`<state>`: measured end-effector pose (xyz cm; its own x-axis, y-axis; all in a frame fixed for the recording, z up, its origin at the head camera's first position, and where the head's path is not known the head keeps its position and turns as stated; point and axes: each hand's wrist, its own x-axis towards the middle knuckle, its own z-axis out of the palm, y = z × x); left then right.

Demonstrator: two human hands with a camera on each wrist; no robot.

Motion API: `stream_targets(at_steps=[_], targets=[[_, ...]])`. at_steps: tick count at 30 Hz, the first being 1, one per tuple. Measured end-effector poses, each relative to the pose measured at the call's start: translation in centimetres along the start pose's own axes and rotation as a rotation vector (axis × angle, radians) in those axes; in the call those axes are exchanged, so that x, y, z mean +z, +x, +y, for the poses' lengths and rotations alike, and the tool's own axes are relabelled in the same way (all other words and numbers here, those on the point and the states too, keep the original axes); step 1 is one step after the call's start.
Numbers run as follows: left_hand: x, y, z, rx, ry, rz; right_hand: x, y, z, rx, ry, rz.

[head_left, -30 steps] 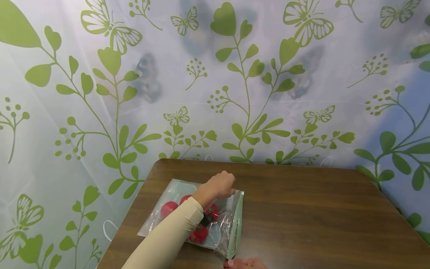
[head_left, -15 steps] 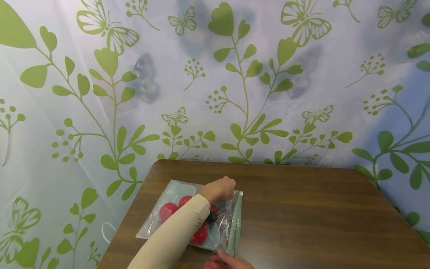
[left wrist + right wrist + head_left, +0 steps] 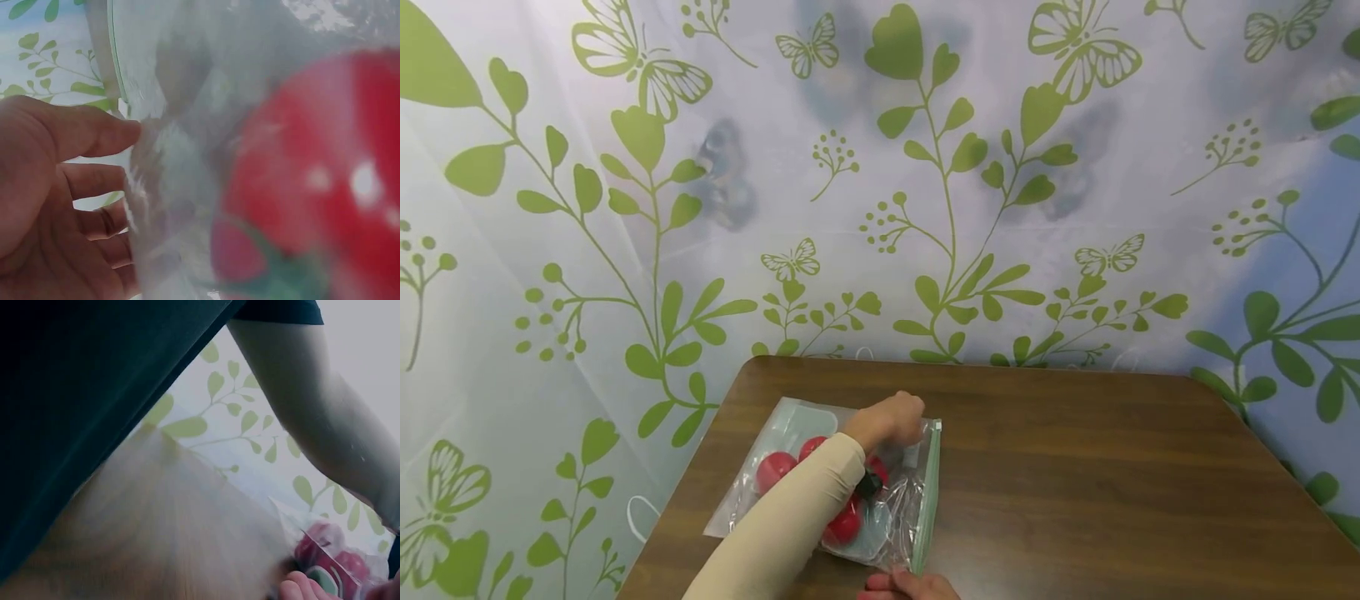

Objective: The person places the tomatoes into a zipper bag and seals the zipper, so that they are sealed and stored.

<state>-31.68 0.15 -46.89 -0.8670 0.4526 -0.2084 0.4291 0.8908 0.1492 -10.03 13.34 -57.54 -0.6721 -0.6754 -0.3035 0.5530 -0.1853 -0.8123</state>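
A clear zip bag lies on the table with several red tomatoes on a pale tray inside. Its light green zip strip runs along the right side, pulled nearly straight. At the far end of the strip, my left hand pinches the bag's edge between thumb and fingers. A white slider sits by that thumb, and a tomato with a green stalk fills the right of the left wrist view. My right hand pinches the near corner, partly cut off by the frame.
The brown wooden table extends to the right of the bag. Behind it hangs a white curtain printed with green leaves and butterflies. My left sleeve crosses over the bag and hides part of it.
My right hand has shifted left onto the bag's near corner. The zip strip, bowed apart before, now lies straighter with its sides closer together. My left hand has stayed nearly in place.
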Motion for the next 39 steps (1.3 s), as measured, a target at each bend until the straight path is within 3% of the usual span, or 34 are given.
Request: stream_targets(at_steps=[1,5,9,14,17,21,24,26,29,33,35,39], targets=[[-1.2,-1.5,0.7,0.002,-0.032,-0.006,-0.1,-0.2,0.0,-0.003,-0.021,0.002],[-1.6,-1.8,0.1,-0.004,-0.088,-0.029,-0.3,-1.1,-1.1,-0.014,-0.131,0.05],[-2.3,-2.4,-0.1,-0.029,-0.135,-0.048,-0.9,-2.1,-2.6,-0.016,-0.232,0.151],[-2.6,-2.5,-0.4,-0.047,-0.158,-0.049,-2.5,-3.3,-3.8,-0.032,-0.218,0.196],[-1.7,-1.0,-1.3,-0.067,-0.179,-0.074,-3.8,-4.4,-4.8,-0.049,-0.219,0.208],[3.5,4.3,-5.7,-0.099,-0.17,-0.03,-5.8,-5.9,-6.6,-0.09,-0.237,0.211],[6.0,6.1,-7.8,-0.119,-0.189,0.057,-7.2,-6.8,-7.8,-0.117,-0.251,0.221],[4.9,4.4,-6.9,-0.131,-0.23,0.097,-8.2,-7.3,-8.5,-0.117,-0.271,0.247],[2.3,0.5,-4.6,-0.116,-0.35,0.146,-9.5,-7.8,-9.5,-0.136,-0.33,0.284],[-0.4,-4.1,-1.5,-0.138,-0.565,0.215,-10.8,-8.4,-10.5,-0.2,-0.419,0.34],[-0.5,-5.1,-0.8,-0.151,-0.646,0.264,-11.2,-8.6,-10.9,-0.221,-0.44,0.394],[0.0,-5.7,-0.5,-0.171,-0.786,0.328,-11.6,-8.7,-11.4,-0.259,-0.452,0.518]])
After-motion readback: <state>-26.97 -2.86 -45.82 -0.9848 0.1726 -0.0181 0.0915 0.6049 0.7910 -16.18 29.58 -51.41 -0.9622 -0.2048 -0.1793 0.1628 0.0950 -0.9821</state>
